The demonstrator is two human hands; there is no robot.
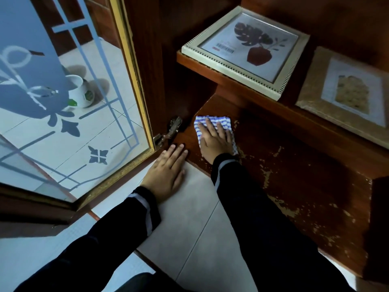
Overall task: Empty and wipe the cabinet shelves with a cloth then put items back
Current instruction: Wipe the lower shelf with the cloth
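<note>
A folded blue-and-white checked cloth (228, 128) lies on the bottom cabinet shelf (294, 165), at its far left corner. My right hand (212, 140) presses flat on the cloth with straight fingers. My left hand (168, 171) rests flat on the tiled floor, its fingertips touching the shelf's front edge. The bottom shelf is worn brown wood with flaked patches and holds only the cloth. On the upper shelf (210, 66) lie a cream picture frame (246, 49) with a leaf print and a brown frame (345, 89).
The glass cabinet door (69, 102) with a blue etched pattern stands open at the left, on a metal hinge (170, 131). Through the glass a white cup (81, 91) sits on the floor. Pale floor tiles (189, 228) lie under my arms.
</note>
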